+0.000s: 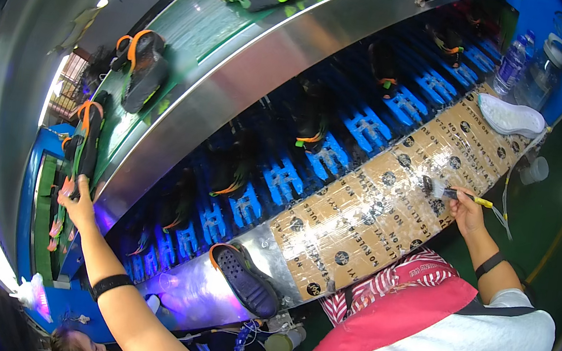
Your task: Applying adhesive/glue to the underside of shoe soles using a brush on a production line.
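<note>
My left hand [83, 207] reaches up at the left, its fingers closed on the near end of a black clog [90, 141] with an orange strap, by the edge of the green conveyor belt [168, 67]. Part of its grip is hidden. At the right my right hand [467, 211] grips a brush [448, 193] with dark bristles and a yellow handle end. The brush hangs over a ledge covered with printed brown cardboard [367, 218]. A dark navy clog [246, 280] lies on the bare metal left of the cardboard.
More black clogs [146, 75] ride the belt behind a raised metal rim [230, 78]. Blue holders [329, 157] carry clogs in a lower row. A white sole [510, 117], a bottle [512, 67] and a clear jug [543, 67] stand at the far right. Another person's head [81, 347] shows at lower left.
</note>
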{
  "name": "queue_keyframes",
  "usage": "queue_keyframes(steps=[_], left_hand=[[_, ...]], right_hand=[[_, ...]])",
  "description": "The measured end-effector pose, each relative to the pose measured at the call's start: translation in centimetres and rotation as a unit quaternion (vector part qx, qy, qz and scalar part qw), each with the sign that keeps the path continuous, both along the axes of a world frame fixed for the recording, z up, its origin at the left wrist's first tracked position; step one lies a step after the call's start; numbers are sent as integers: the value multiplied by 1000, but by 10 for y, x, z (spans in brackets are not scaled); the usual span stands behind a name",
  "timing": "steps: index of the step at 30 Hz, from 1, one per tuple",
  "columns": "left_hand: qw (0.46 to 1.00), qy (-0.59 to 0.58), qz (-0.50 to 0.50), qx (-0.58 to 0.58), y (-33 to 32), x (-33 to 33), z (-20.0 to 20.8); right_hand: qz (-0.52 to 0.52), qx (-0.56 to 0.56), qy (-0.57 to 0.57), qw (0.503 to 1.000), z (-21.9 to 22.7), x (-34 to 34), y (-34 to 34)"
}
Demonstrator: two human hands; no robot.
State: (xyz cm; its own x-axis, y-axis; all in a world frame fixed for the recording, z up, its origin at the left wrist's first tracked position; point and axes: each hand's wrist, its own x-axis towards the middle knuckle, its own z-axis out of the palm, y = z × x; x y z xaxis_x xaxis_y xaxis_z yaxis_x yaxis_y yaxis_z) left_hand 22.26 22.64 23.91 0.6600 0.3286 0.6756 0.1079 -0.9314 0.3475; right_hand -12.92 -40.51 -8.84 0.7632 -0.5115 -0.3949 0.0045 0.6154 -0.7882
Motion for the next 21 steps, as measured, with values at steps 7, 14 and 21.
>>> queue_keyframes(steps=[7,14,21], left_hand=[[915,-238,-275,174,-134,-69,-87],[941,85,-284,165,-198,-27,-206],[924,268,-265,-63,-136,85,-297]], right_hand=[[-8,33,0,999,2,-2,-3],[10,44,-5,999,4,-4,-6],[8,32,-2,999,1,-4,-4]])
